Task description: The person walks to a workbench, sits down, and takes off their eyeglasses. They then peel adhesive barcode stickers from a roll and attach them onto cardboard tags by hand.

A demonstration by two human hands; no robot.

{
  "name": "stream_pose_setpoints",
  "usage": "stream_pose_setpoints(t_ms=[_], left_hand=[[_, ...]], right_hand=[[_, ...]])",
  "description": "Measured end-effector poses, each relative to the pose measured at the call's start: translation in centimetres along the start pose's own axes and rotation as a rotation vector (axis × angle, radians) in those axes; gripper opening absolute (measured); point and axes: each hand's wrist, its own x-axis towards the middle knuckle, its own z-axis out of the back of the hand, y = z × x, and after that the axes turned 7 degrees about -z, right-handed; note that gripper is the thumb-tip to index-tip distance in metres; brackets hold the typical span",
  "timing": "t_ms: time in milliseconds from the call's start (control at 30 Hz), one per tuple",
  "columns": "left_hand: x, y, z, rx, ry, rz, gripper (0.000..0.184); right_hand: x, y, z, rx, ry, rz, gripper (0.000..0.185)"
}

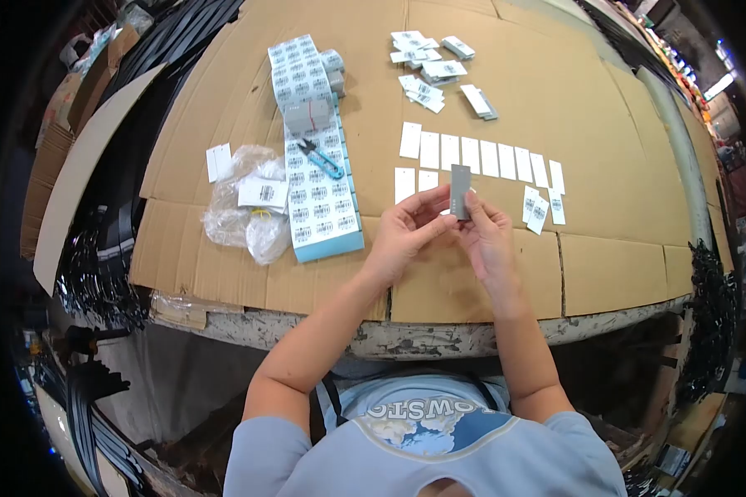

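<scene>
In the head view, both hands meet over the cardboard, around a grey hang tag [461, 184] with small pale lettering, held upright. My right hand [491, 240] pinches its lower right side with the thumb in front. My left hand [406, 236] grips it from the left, thumb at the lower edge and fingers partly behind it. A small white edge shows between the hands; I cannot tell what it belongs to. Just beyond lies a row of blank white tags [470, 156], with a shorter row partly hidden by the hands. Barcoded tags [538, 213] lie right of my right hand.
Left of the hands lies a long strip of barcode stickers [313, 217], bearing blue thread snips [320, 158] and a banded grey tag stack [309, 114]. Beside it is a clear plastic bag [242, 203]. Loose tag piles [439, 70] lie farther back. The worn table edge [423, 340] is nearest me.
</scene>
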Motion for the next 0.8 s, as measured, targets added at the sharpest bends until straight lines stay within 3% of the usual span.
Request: stream_pose_setpoints(t_ms=[67,100,167,233,267,333,433,567,700,767,800], left_hand=[[-0.1,-0.3,-0.2,0.03,-0.076,-0.066,0.041],[-0.1,-0.4,-0.1,0.031,-0.071,-0.066,0.041],[-0.3,-0.5,0.0,0.095,-0.117,-0.001,0.034],[-0.6,-0.5,0.0,0.139,-0.082,0.0,0.031],[-0.6,-0.6,0.0,0.191,-0.051,-0.004,0.029],[-0.5,0.0,0.3,0.148,-0.042,0.001,0.027],[-0.4,0.5,0.5,0.08,-0.053,0.029,0.024],[-0.3,1.1,0.8,-0.006,-0.047,0.042,0.022],[-0.6,0.5,0.5,0.005,-0.139,0.136,0.019],[-0.5,0.7,0.4,-0.069,-0.073,0.007,0.016],[-0.5,0.7,0.3,-0.072,-0.068,0.013,0.016]], right_hand=[[0.9,1.1,0.6,-0.326,-0.126,0.304,0.021],[1.0,2.1,0.3,-0.323,-0.127,0.308,0.021],[1.0,4.9,-0.9,-0.861,-0.328,0.64,0.014],[2.1,6.8,-2.9,-1.007,-0.378,1.208,0.012],[2.4,7.8,-3.9,-1.014,-0.378,1.216,0.012],[3.1,9.6,-5.8,-1.175,-0.529,1.59,0.015],[7.2,10.2,-6.9,-1.225,-0.538,1.745,0.019],[12.5,5.4,-4.6,-1.608,-0.46,1.292,0.036],[10.9,3.9,-1.4,-1.391,-0.381,1.178,0.038],[9.2,4.9,0.8,-1.283,-0.266,0.697,0.036],[8.4,5.6,2.0,-1.284,-0.274,0.694,0.036]])
